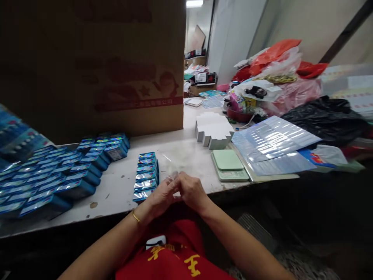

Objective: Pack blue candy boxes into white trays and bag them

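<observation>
At the table's front edge, my left hand [162,195] and my right hand [192,191] meet with fingers pinched together. Both grip a clear plastic film [182,158], which spreads out over the white table beyond the fingertips; whether it is a bag I cannot tell. Just left of my left hand stands a short row of small blue boxes [145,175] with shiny tops. To the right of my right hand sits a pale green kitchen scale [229,163]. Behind the scale lies a stepped stack of white cards [214,130].
Many more blue boxes [72,175] stand packed at the left. A large cardboard box [131,70] rises behind them. Shiny plastic sheets [274,140], a black plastic bag [323,116] and a heap of red and clear bags [279,66] cover the right side of the table.
</observation>
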{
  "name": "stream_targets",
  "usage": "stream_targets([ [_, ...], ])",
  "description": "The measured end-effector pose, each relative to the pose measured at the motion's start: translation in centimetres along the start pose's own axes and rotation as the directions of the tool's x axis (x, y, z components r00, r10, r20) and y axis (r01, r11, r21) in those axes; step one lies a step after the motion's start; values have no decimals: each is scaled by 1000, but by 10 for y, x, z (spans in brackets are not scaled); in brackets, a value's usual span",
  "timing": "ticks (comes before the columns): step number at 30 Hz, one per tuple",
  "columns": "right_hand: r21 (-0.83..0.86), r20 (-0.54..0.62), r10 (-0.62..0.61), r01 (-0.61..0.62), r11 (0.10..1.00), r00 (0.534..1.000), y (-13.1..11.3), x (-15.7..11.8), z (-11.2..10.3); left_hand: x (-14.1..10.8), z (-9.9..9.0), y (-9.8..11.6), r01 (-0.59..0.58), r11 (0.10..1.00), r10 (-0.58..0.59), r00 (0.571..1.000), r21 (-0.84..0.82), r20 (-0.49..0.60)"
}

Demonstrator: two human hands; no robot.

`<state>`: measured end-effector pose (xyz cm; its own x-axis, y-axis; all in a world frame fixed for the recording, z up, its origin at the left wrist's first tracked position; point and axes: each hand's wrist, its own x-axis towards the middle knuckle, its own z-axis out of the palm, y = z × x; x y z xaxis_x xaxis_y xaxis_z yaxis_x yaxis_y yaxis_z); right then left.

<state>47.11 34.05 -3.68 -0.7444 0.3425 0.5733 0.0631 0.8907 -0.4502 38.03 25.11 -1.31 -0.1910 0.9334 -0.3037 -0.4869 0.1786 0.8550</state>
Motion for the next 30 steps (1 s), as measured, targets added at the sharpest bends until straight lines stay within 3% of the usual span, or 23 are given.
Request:
stream_targets([
  [3, 198, -15, 83, -79, 977, 996, -6, 6, 28, -9, -14, -6, -153, 986, 143, 981, -72, -134],
  [6, 289, -21, 112, -101, 952, 993, -2, 8, 38, -16, -29, -8, -225, 973, 213, 958, -45, -193],
  [9, 185, -82, 81, -64, 981, 993, 2, 10, 36, -21, -41, -9, -199, 978, 209, 926, 65, -314],
  [12, 48, -208, 83, -75, 996, 975, 11, 16, 23, -26, -52, -5, -175, 962, 255, 854, 212, -453],
  [14, 22, -247, 87, -84, 996, 965, 17, 21, 13, -31, -55, 1, -189, 947, 296, 829, 260, -475],
  [16, -21, -191, 10, -14, 1000, 982, 17, 24, 6, -35, -54, 8, -214, 952, 293, 845, 218, -448],
  [18, -88, -72, -126, 120, 989, 989, 8, 24, 7, -38, -50, 15, -209, 976, 218, 895, 66, -390],
  [20, -135, 40, -238, 242, 961, 970, -6, 20, 13, -36, -48, 21, -127, 986, 89, 950, -111, -299],
  [22, -144, 105, -291, 304, 942, 951, -20, 14, 23, -30, -47, 23, -48, 981, -4, 964, -188, -267],
  [24, -150, 120, -260, 276, 949, 958, -30, 8, 33, -22, -49, 21, -59, 985, 4, 947, -160, -321],
  [27, -202, 118, -166, 187, 961, 979, -36, 0, 40, -13, -54, 14, -181, 981, 137, 896, -66, -423],
  [30, -280, 120, -187, 214, 936, 975, -27, -15, 37, -12, -66, 17, -299, 952, 227, 832, -64, -506],
])
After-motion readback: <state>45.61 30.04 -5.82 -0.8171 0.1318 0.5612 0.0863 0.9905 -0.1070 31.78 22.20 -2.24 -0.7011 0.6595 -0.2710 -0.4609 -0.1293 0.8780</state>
